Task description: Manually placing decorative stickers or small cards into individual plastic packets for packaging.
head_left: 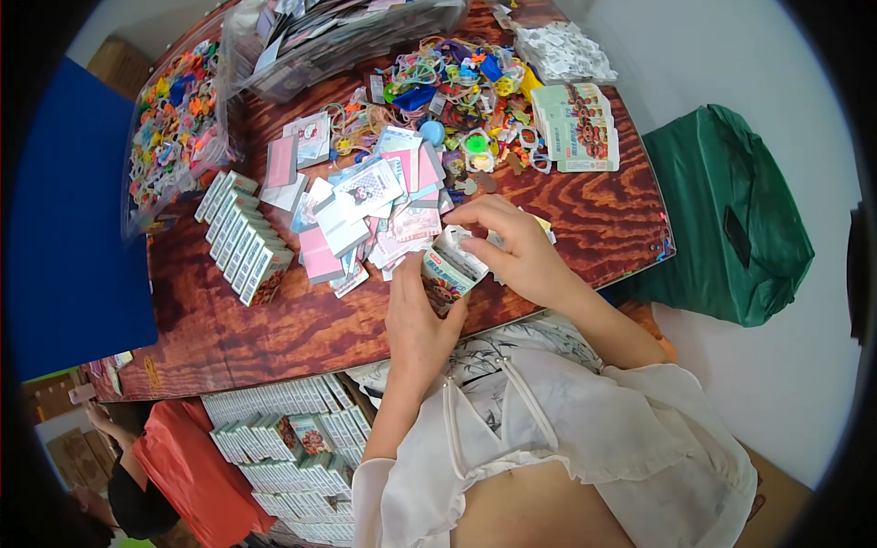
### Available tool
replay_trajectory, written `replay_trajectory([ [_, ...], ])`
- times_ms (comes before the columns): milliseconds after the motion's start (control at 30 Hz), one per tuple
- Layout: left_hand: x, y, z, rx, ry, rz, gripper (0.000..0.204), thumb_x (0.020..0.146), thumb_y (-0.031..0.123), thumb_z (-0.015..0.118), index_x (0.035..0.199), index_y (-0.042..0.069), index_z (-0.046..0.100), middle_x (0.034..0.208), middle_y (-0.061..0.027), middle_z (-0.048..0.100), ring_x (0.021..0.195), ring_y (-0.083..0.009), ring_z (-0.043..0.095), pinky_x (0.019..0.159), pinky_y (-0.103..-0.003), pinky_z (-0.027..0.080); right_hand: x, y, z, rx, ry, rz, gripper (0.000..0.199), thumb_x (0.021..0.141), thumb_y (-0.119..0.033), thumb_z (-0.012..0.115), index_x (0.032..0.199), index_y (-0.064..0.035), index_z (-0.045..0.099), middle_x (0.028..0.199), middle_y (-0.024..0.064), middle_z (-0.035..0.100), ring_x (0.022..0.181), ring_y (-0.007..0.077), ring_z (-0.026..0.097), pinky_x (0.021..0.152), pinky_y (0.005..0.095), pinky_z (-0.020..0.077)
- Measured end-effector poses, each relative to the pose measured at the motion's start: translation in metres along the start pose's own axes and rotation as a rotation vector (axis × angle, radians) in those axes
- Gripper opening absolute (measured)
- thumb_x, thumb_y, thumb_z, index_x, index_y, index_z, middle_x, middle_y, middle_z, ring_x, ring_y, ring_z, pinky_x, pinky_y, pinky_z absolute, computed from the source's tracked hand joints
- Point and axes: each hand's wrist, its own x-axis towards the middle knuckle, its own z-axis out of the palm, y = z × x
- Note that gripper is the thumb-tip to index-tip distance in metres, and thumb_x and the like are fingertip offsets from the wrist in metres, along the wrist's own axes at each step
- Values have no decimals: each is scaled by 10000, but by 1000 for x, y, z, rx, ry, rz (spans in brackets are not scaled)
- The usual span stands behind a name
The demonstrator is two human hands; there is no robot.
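Near the table's front edge, my left hand (420, 324) is closed round a small printed carton (446, 279), green and white with a colourful picture. The carton is tilted and its top faces my right hand (521, 251). My right fingers are bent at that top, by a white piece (463, 248) that may be a flap or a packet; I cannot tell what they pinch. Just beyond the carton lies a loose heap of small printed cards (365, 192), mostly pink, white and pale blue. Behind my right hand a pale card is partly hidden.
Finished-looking cartons (239, 239) stand in a row at left, flat ones (577, 128) lie at right. Trinkets (457, 91), a trinket tub (178, 137), a card bin (356, 46) and white packets (565, 52) fill the back. A green bag (731, 215) hangs beside; packed cartons (292, 457) sit below.
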Motion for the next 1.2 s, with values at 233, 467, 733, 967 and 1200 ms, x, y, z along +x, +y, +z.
replay_trajectory([
  [233,0,-6,3,80,39,55,744,715,73,780,1352,-14,405,1255,-230,519,1141,-404,525,933,-453,470,-7,0,7,-138,197,38,286,809,-43,710,1089,-27,650,924,98,583,814,242,616,702,350,485],
  [467,-1,-9,3,79,24,28,746,713,80,783,1351,-15,410,1253,-232,520,1143,-403,528,940,-449,469,-8,-2,3,-345,107,-256,325,778,-54,722,1096,-60,656,961,107,547,901,287,580,739,387,480],
  [733,-1,-10,2,51,-3,11,729,709,102,795,1330,-5,429,1213,-218,542,1098,-391,556,895,-442,492,-12,-3,-13,-388,-91,-190,296,791,-71,714,1077,-56,639,939,99,539,882,296,581,745,415,470],
  [967,-1,-7,2,26,-32,-2,689,712,110,794,1299,-4,454,1174,-203,559,1074,-377,571,870,-439,501,-10,6,-10,-433,-42,-297,172,791,-81,707,933,-42,618,850,89,523,790,286,583,657,402,465],
  [1200,-2,-8,6,49,-20,16,705,715,105,787,1319,-1,440,1199,-203,550,1098,-380,558,888,-446,492,-10,7,-9,-468,58,-349,101,777,-51,696,855,-36,633,801,86,515,712,273,577,591,379,460],
])
